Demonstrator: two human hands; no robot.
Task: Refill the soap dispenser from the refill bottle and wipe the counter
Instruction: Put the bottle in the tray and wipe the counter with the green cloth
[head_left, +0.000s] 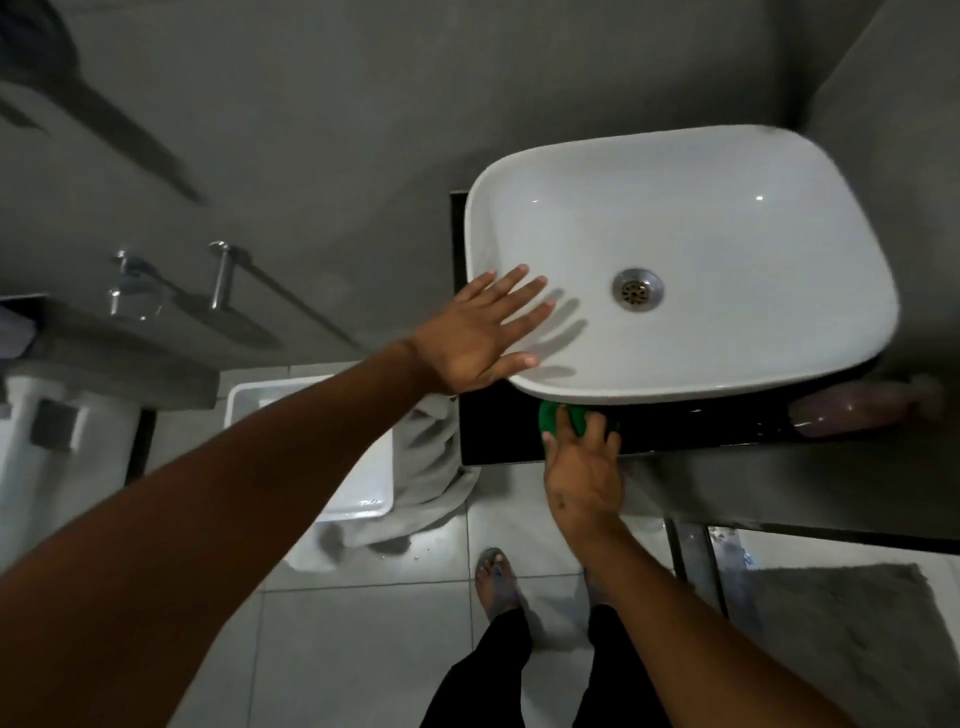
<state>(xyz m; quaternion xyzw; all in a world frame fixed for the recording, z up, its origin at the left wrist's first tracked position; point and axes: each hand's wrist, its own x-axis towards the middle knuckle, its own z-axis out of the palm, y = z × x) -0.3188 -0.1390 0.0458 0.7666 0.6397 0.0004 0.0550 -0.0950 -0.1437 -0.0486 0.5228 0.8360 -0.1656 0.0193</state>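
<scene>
A white vessel sink (727, 171) sits on a black counter (498, 431). My left hand (483, 332) lies flat with fingers spread on the sink's left rim. My right hand (582, 467) presses a green cloth (553, 415) onto the counter's front strip, just under the sink's near edge; most of the cloth is hidden by my fingers. A pinkish bottle (852, 410) lies blurred on the counter at the right, below the sink's corner. I cannot tell whether it is the dispenser or the refill bottle.
A white bin (363, 483) with a grey towel (436, 478) draped beside it stands on the tiled floor left of the counter. A glass shelf with chrome brackets (223, 275) juts from the wall at left. A grey mat (852, 639) lies at lower right.
</scene>
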